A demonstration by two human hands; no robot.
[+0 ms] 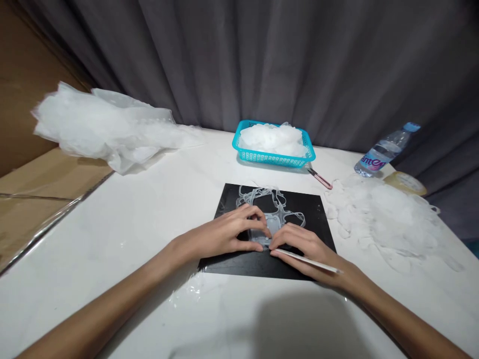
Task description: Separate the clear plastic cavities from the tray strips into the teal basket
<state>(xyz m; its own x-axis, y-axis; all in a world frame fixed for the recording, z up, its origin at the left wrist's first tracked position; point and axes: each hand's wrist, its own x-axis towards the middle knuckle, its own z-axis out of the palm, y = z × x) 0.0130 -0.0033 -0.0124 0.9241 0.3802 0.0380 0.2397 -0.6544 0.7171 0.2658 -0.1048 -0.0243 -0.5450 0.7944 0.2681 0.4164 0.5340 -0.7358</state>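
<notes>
A sheer whitish lace piece (274,223) with curling strips lies on a black board (239,264). On its left side rests my left hand (239,229), its thumb and fingertips apart and touching the sheer material, with nothing visibly held. My right hand (309,249) is closed by the lower right of the piece, thumb and fingers pinched round a thin white stick-like tool (310,261). The tool's tip points left, near my left thumb; what exactly it touches is too small to tell.
Behind the board stands a turquoise basket (277,159) of white material, with pink-handled snips (320,178) beside it. At right are a water bottle (383,152), a tape roll (406,183) and sheer scraps (400,214). White fabric (112,124) is heaped at back left near cardboard (48,184).
</notes>
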